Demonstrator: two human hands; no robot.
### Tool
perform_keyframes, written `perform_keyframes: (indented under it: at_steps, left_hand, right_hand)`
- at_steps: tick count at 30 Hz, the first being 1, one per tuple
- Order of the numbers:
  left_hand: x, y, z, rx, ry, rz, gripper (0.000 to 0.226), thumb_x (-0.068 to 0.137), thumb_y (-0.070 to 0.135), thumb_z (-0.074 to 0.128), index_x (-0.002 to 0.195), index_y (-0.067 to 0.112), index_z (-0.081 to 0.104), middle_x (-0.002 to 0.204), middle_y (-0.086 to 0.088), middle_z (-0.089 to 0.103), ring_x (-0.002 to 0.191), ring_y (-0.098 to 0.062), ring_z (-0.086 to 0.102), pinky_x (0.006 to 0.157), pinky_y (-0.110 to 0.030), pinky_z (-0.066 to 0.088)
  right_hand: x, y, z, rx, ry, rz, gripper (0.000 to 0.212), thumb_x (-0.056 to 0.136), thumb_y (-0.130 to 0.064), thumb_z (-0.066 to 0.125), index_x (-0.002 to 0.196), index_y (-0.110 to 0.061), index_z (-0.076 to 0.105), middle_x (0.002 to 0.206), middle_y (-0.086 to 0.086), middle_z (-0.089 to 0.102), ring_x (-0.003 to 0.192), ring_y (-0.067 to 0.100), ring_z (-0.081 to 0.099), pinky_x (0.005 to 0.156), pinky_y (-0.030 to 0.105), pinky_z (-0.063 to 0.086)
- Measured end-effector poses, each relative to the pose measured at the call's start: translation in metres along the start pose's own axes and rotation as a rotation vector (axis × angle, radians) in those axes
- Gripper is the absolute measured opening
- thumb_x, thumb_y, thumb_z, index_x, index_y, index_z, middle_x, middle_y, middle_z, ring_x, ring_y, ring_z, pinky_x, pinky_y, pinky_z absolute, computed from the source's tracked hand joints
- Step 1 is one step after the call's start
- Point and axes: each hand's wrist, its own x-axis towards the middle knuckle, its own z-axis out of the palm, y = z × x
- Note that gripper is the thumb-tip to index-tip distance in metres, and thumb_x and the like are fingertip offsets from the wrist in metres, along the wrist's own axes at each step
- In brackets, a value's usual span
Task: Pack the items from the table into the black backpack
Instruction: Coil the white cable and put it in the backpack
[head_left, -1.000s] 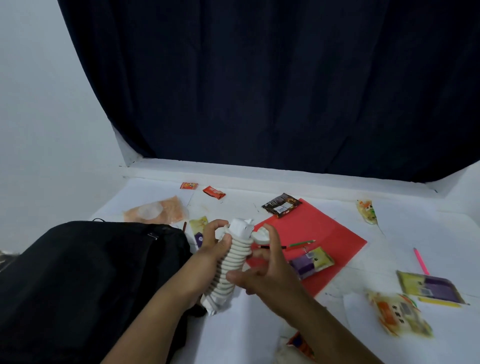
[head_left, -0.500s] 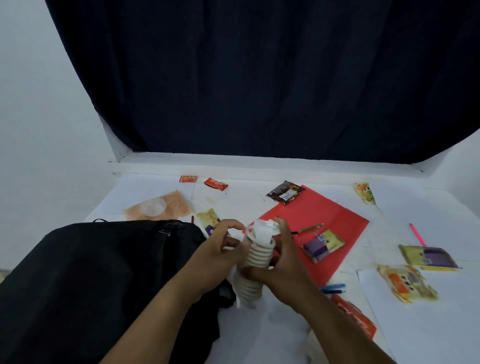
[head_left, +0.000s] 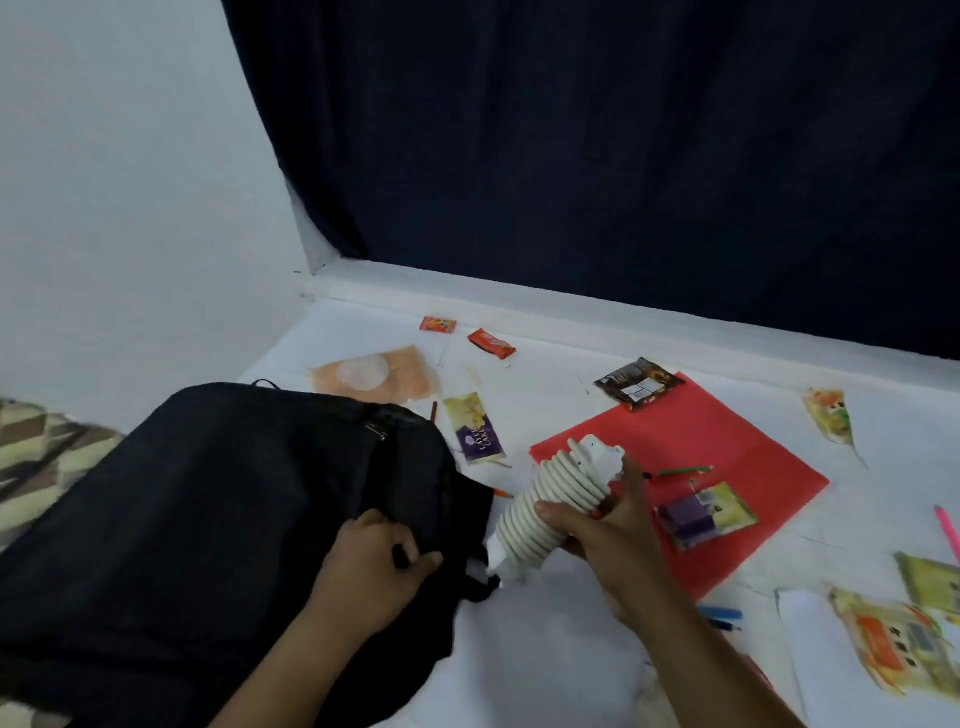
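Your right hand wraps its fingers around the white ribbed toy, holding it tilted above the table, just beside the black backpack. Your left hand pinches a fold of the backpack's fabric near its right edge. A red folder lies behind the toy.

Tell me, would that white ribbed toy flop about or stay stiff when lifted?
Probably bendy: the white ribbed toy curves along its coils while the right hand grips only its middle. It seems light, since one hand holds it clear of the table. The ridges likely make it less slippery.
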Motion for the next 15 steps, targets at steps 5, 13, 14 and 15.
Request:
perform_keyframes:
  at_steps: [5, 13, 14, 15]
  left_hand:
    - [-0.006, 0.005, -0.018, -0.378, 0.169, -0.200, 0.032, 0.094, 0.022, 0.069, 0.069, 0.009, 0.052, 0.057, 0.006, 0.050, 0.052, -0.003, 0.044, 0.052, -0.017, 0.037]
    - [-0.031, -0.015, -0.078, -0.040, 0.541, -0.252, 0.022, 0.096, -0.006, 0.047, 0.100, 0.016, 0.045, 0.079, -0.001, 0.056, 0.062, -0.012, 0.049, 0.058, -0.023, 0.039]
    - [-0.034, -0.021, -0.082, 0.039, 0.529, -0.257, 0.029, 0.094, -0.010, 0.045, 0.094, 0.019, 0.050, 0.079, -0.005, 0.056, 0.061, -0.015, 0.049, 0.056, -0.025, 0.038]
    - [-0.037, -0.024, -0.087, 0.086, 0.500, -0.288, 0.038, 0.090, -0.012, 0.044, 0.086, 0.024, 0.054, 0.082, -0.007, 0.056, 0.062, -0.021, 0.051, 0.055, -0.029, 0.037]
  right_hand:
    - [0.017, -0.001, 0.009, 0.041, -0.128, 0.017, 0.082, 0.072, 0.008, 0.081, 0.132, -0.036, 0.045, 0.111, 0.000, 0.069, 0.099, 0.019, 0.071, 0.076, 0.044, 0.062]
    - [0.029, -0.001, 0.029, 0.174, -0.303, 0.043, 0.075, 0.074, 0.011, 0.077, 0.130, -0.028, 0.048, 0.117, 0.006, 0.067, 0.107, 0.025, 0.069, 0.081, 0.053, 0.059]
    - [0.029, -0.001, 0.034, 0.186, -0.333, 0.051, 0.074, 0.074, 0.011, 0.077, 0.130, -0.027, 0.048, 0.118, 0.007, 0.066, 0.108, 0.026, 0.069, 0.082, 0.055, 0.059]
    - [0.029, 0.000, 0.039, 0.196, -0.362, 0.062, 0.073, 0.075, 0.011, 0.077, 0.130, -0.027, 0.047, 0.119, 0.007, 0.065, 0.108, 0.025, 0.069, 0.083, 0.056, 0.058]
